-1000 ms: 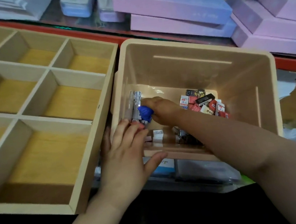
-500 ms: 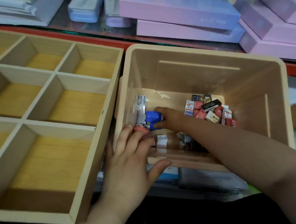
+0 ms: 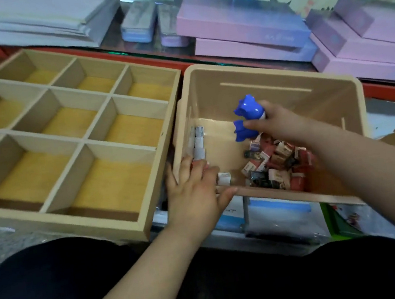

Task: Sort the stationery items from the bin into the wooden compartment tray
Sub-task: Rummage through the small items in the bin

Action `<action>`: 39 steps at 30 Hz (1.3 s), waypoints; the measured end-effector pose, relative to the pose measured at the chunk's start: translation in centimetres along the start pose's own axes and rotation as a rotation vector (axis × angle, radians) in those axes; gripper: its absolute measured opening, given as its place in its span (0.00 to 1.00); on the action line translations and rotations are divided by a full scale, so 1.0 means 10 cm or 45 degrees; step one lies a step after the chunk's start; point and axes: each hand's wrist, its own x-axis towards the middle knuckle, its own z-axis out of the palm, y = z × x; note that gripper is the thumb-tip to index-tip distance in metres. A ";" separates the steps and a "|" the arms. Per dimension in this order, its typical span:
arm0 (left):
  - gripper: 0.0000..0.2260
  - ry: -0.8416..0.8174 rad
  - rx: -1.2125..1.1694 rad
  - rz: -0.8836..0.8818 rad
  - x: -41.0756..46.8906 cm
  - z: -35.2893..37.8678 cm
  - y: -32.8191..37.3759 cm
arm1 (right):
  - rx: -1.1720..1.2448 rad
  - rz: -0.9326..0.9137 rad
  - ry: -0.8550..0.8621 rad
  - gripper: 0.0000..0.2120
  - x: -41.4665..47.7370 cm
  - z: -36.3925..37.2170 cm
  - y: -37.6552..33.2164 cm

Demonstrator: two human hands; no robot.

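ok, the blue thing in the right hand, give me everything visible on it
The blue thing shows as two glossy, bright-blue, plastic-looking pieces with lobed ends, one above the other; whether they join is unclear. A white bit shows at the upper piece's base. The right hand grips it, held up inside the bin, above the small packets and touching none.

Left hand (image 3: 195,194) and right hand (image 3: 281,123) bare, with rounded fingers; nails too blurred to make out. Forearms (image 3: 138,282) bare as far as seen. Below them, plain black clothing (image 3: 59,293) across the lap, matte and smooth.
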 end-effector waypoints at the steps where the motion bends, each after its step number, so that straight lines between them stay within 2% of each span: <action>1: 0.23 -0.040 -0.002 -0.011 -0.01 -0.01 0.00 | 0.007 -0.044 -0.009 0.14 -0.05 -0.06 -0.11; 4: 0.23 -0.091 -0.116 -0.017 -0.04 -0.12 0.02 | 0.082 -0.140 -0.053 0.13 -0.09 -0.12 -0.51; 6: 0.23 -0.239 -0.164 -0.053 -0.04 -0.28 0.06 | 0.007 -0.211 -0.016 0.12 0.00 -0.09 -0.78; 10: 0.19 -0.040 -0.182 0.041 -0.17 -0.61 0.11 | -0.172 -0.349 0.052 0.18 0.28 0.10 -1.21; 12: 0.16 0.184 -0.263 0.057 -0.22 -0.78 0.01 | -0.255 -0.394 0.049 0.17 0.40 0.20 -1.36; 13: 0.15 0.277 -0.274 0.051 -0.24 -0.82 -0.07 | -0.310 -0.408 0.038 0.17 0.45 0.26 -1.42; 15: 0.15 0.323 -0.242 -0.039 -0.25 -0.91 -0.24 | -0.398 -0.424 0.016 0.18 0.54 0.35 -1.50; 17: 0.15 0.200 -0.159 -0.140 -0.24 -1.05 -0.34 | -0.527 -0.422 0.003 0.18 0.62 0.43 -1.52; 19: 0.15 0.025 -0.202 -0.240 -0.20 -1.13 -0.42 | -0.645 -0.412 -0.019 0.18 0.70 0.51 -1.51; 27: 0.19 -0.094 -0.267 -0.319 -0.10 -1.14 -0.56 | -0.980 -0.416 -0.211 0.16 0.81 0.70 -1.57; 39: 0.21 -0.116 -0.171 -0.275 -0.11 -1.09 -0.58 | -1.013 -0.370 -0.261 0.23 0.84 0.64 -1.66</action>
